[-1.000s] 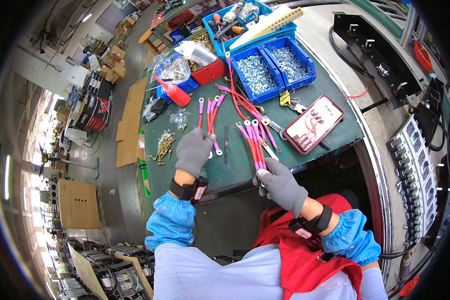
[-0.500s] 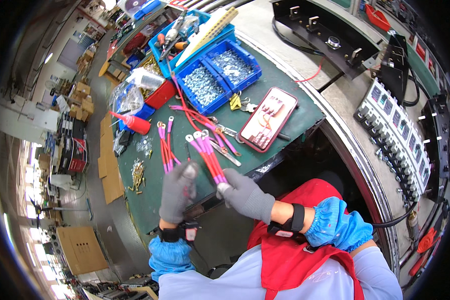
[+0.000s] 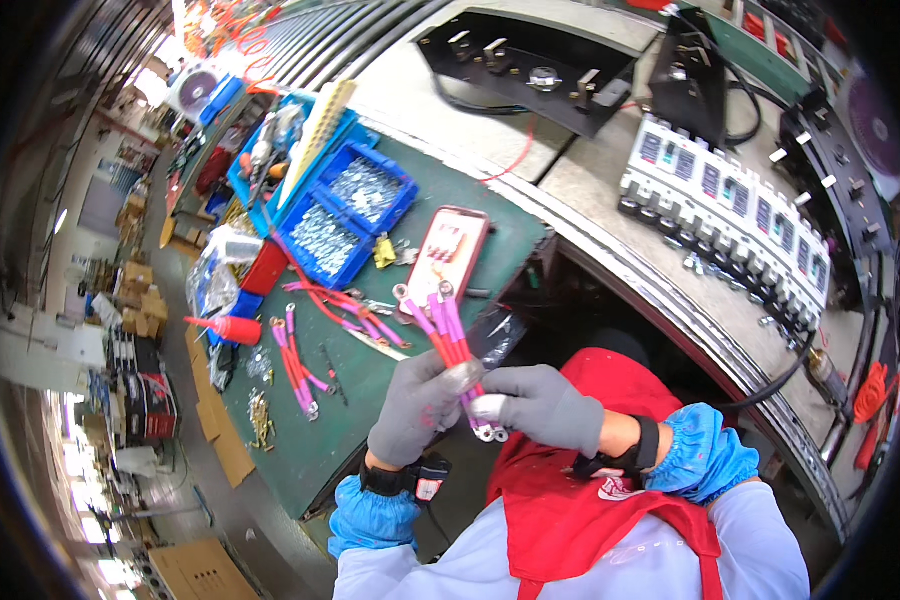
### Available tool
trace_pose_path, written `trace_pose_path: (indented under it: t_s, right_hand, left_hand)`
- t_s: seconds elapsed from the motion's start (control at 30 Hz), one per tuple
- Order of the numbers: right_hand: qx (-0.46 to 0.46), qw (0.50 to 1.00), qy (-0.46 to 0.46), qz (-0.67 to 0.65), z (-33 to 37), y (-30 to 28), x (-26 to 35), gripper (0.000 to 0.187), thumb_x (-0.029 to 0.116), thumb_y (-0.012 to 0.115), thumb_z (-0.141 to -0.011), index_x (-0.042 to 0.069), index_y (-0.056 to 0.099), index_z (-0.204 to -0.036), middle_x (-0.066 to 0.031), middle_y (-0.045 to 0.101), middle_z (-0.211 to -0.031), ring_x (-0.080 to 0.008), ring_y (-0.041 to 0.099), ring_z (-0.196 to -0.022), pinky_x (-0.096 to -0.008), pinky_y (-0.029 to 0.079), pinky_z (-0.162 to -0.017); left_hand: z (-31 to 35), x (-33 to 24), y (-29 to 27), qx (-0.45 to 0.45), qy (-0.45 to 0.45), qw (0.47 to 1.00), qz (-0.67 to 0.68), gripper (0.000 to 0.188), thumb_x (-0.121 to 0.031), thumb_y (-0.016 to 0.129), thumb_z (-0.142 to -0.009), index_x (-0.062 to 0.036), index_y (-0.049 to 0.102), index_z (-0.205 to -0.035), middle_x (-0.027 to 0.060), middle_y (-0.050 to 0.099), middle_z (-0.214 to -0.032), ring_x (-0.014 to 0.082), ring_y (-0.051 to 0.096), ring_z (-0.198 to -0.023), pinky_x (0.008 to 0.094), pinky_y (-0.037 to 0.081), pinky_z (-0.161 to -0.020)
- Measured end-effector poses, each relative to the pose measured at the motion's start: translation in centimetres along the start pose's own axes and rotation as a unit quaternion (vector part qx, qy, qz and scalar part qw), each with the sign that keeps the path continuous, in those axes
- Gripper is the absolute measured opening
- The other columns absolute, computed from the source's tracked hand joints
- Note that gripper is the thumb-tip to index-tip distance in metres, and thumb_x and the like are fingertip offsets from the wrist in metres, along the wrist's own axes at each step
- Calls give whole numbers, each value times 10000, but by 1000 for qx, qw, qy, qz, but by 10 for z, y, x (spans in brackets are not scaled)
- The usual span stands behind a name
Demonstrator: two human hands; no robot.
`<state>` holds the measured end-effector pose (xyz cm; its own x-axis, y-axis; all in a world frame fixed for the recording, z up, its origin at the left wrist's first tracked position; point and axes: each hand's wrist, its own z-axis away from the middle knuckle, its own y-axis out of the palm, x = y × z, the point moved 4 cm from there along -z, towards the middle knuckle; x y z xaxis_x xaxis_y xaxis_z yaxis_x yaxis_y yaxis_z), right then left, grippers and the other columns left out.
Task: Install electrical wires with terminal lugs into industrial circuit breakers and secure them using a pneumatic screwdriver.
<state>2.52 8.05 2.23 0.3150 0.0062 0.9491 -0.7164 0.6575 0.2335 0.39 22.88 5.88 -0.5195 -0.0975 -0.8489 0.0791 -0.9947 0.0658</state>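
Note:
I hold a bundle of short red cables (image 3: 448,330) with purple sleeves and metal ring terminals at both ends. My left hand (image 3: 410,408), in a grey glove, closes on the bundle's middle, the thumb across the cables. Just to its right, my gloved right hand (image 3: 548,405) pinches the lower part, above the rings at the near end. More red cables (image 3: 292,362) with ring ends lie on the green table left of my hands. Longer red cables (image 3: 342,305) rest farther back, near a phone (image 3: 448,250) with a lit picture, partly behind the bundle.
Two blue bins (image 3: 322,240) hold small metal fasteners; behind stands a blue tool crate (image 3: 270,150). A red squeeze bottle (image 3: 235,330) and brass pieces (image 3: 260,420) lie at left. At right are a row of breakers (image 3: 725,205) and a black metal panel (image 3: 530,70).
My left hand has moved right onto the cable bundle, beside my right hand. The bundle is now lower toward me, its near-end rings showing. The whole view has turned to the right.

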Motion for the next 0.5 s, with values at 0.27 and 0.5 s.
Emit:
trace_pose_path:
  t_s: [0.27, 0.5]
  right_hand:
    - [-213, 969, -78, -102, 107, -76, -8, 189, 186, 594, -929, 6, 648, -904, -49, 604, -762, -100, 554, -690, -267, 461, -628]
    - [-519, 844, -96, -91, 231, -108, -25, 227, 181, 612, -919, -14, 649, -1029, -67, 594, -818, -106, 567, -684, -286, 472, -607]
  left_hand:
    - [-40, -1, 137, 201, 1, 979, -39, 315, -272, 633, -875, 36, 608, -936, -48, 451, -561, 18, 337, -413, 191, 244, -374]
    - [-38, 19, 266, 352, -21, 928, -120, 262, -251, 600, -873, 10, 616, -900, -33, 470, -578, 27, 361, -435, 193, 277, -397]
